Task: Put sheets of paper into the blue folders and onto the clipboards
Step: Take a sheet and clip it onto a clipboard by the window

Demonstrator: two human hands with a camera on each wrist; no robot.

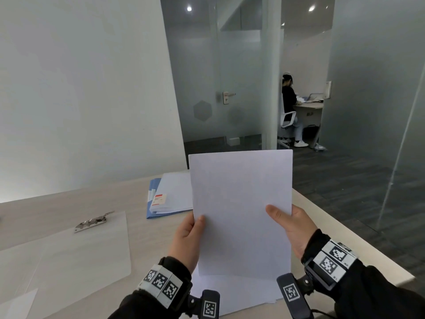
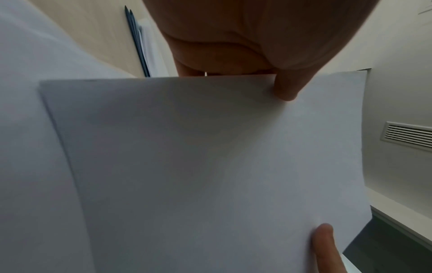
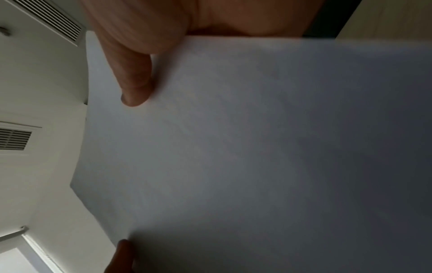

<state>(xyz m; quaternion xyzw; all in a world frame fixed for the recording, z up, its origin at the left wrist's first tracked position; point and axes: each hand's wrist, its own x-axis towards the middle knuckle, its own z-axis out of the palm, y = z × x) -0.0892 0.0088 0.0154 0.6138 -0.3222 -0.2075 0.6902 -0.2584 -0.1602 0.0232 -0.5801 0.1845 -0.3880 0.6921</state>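
Note:
Both hands hold a white sheet of paper (image 1: 241, 203) upright above the table. My left hand (image 1: 188, 236) pinches its left edge, thumb on the near face, and my right hand (image 1: 292, 224) pinches its right edge the same way. The paper (image 2: 210, 166) fills the left wrist view, and the paper (image 3: 257, 147) fills the right wrist view too. A stack of blue folders (image 1: 151, 203) with papers on top lies at the far middle of the table. A transparent clipboard (image 1: 92, 249) with a metal clip (image 1: 93, 222) lies flat at the left.
More loose white sheets (image 1: 230, 293) lie on the table below the held sheet. The beige table (image 1: 57, 210) ends at an edge on the right (image 1: 345, 238). Beyond it are glass partitions and a seated person (image 1: 289, 104) at a far desk.

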